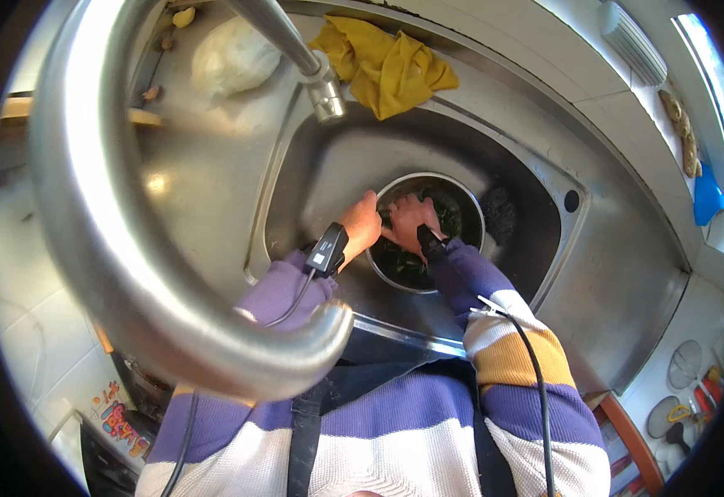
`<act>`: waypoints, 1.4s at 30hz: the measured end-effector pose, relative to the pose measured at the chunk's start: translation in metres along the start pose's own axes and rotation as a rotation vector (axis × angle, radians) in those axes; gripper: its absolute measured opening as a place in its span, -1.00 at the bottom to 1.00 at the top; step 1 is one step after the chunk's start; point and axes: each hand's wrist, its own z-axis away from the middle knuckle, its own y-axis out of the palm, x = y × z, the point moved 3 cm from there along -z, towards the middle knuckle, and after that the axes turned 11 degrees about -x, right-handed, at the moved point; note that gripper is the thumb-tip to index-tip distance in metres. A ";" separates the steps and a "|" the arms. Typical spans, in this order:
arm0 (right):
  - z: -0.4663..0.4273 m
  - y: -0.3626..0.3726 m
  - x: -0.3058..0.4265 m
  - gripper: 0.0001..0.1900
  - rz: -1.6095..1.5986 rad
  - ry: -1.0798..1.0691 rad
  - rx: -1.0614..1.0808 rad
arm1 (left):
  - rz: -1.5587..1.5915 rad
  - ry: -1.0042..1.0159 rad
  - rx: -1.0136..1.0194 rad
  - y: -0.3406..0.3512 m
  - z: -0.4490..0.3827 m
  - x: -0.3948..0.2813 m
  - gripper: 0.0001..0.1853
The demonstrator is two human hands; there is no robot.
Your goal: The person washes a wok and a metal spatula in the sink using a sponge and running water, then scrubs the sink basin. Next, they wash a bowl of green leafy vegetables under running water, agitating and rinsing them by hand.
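Observation:
A round metal bowl (482, 214) sits in the basin of a stainless steel sink (349, 152), with dark leafy greens (452, 208) inside it. My left hand (362, 223) is at the bowl's left side, closed on the rim. My right hand (410, 218) reaches into the bowl, down among the greens. Its fingertips are partly hidden there, so whether they hold any leaves cannot be told. Each wrist wears a small black device with a cable.
A curved metal faucet (82, 186) looms close on the left, and a spout (325, 93) hangs over the basin's back edge. A yellow cloth (393, 68) drapes over the back rim. On the left drainboard rests a whitish bundle (234, 56). A dark scouring pad (500, 211) lies right of the bowl.

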 end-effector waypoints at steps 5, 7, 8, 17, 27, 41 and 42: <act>0.012 -0.027 -0.024 -0.55 -0.217 0.173 -0.228 | -0.087 0.014 -0.027 -0.003 -0.010 0.003 -0.72; 0.041 -0.034 -0.022 -0.63 -0.181 0.059 -0.128 | -0.068 -0.044 -0.022 -0.008 -0.012 0.000 -0.73; 0.056 -0.036 -0.017 -0.61 -0.098 -0.013 -0.078 | -0.021 -0.071 -0.004 -0.010 -0.012 -0.001 -0.73; 0.019 0.003 0.007 -0.47 -0.101 0.020 0.052 | -0.043 0.009 -0.061 0.000 -0.005 -0.005 -0.76; 0.040 -0.038 -0.030 -0.27 -0.326 0.304 0.042 | 0.047 0.119 -0.272 -0.055 -0.037 -0.034 -0.56; 0.042 0.002 0.042 -0.31 -0.009 -0.033 0.044 | 0.028 0.020 -0.061 -0.021 0.006 -0.007 -0.73; 0.041 0.005 0.040 -0.40 -0.013 -0.017 -0.007 | 0.037 0.029 -0.054 -0.019 0.009 -0.009 -0.73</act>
